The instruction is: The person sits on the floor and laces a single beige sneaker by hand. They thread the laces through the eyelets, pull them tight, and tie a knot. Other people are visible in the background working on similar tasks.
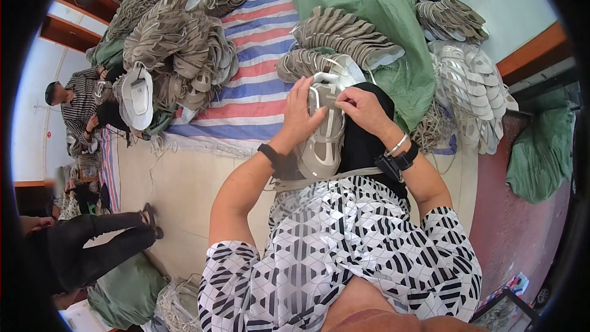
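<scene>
Upper (318,154) sits at the wearer's lap, edge-on to the black trousers (362,141) at its 3 o'clock side, up in the hands and off the striped sheet (258,77).

Left hand (299,110) grasps it: fingers along the 10 o'clock side, thumb laid over the front. Right hand (362,109) has thumb and index pinched together at the throat, 1 o'clock side; can't tell if lace or edge is between the tips.

Handling, my read: light, thin mesh with overlays. Soft through the middle, so it'll fold if squeezed; toe looks a bit stiffer and holds its curve. Not fragile, not very slippery, though smooth overlays may slide some. Best hold: left side wall, flat fingers outside, thumb on top, leaving the throat clear. Avoid crushing the toe.

Orientation: long axis runs nearly 12 to 6. Rounded toe points to 6, toward the wearer; white collar end at 12. Throat faces the camera.

Around it: row of uppers (344,37) at 12, big pile (153,37) at 10.
</scene>
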Motion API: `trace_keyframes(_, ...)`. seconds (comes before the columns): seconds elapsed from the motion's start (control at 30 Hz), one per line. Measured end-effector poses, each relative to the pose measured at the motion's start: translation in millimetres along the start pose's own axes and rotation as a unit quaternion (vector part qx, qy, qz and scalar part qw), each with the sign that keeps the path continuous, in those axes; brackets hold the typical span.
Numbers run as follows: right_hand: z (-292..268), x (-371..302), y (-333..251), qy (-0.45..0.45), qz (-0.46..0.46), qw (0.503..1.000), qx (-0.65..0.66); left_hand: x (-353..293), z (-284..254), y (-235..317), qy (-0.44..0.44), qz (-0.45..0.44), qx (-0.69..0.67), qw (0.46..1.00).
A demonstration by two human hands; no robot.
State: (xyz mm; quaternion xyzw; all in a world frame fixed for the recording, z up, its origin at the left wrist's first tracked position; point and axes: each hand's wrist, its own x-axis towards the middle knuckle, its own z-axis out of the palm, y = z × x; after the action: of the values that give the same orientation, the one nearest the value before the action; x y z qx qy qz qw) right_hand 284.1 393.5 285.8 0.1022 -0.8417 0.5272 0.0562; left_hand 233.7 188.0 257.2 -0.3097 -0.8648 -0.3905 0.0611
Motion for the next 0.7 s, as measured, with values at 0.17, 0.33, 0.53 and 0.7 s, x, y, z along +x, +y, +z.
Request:
trace_keyframes(0.17, -4.2, 16.5, -1.4, -0.08, 0.049, 0.995, 0.025, -4.4, -6.8, -0.5, -0.007, -0.006, -0.011, 1.0)
trace_keyframes(0.33, 0.4, 11.0, 12.9, -0.085, 0.119, 0.978, 0.149, 1.9, 5.5, -15.3, -0.007, -0.013, -0.032, 0.999)
trace_keyframes(0.53, -24.2, 21.9, -8.6, -0.037, 0.109, 0.975, 0.192, 4.6, 10.7, -24.2, -0.02, -0.083, -0.114, 0.99)
trace_keyframes(0.7, -36.5, 29.8, -57.1, -0.013, 0.096, 0.954, 0.285, -0.7, -14.7, -37.9, 0.158, -0.308, -0.423, 0.838)
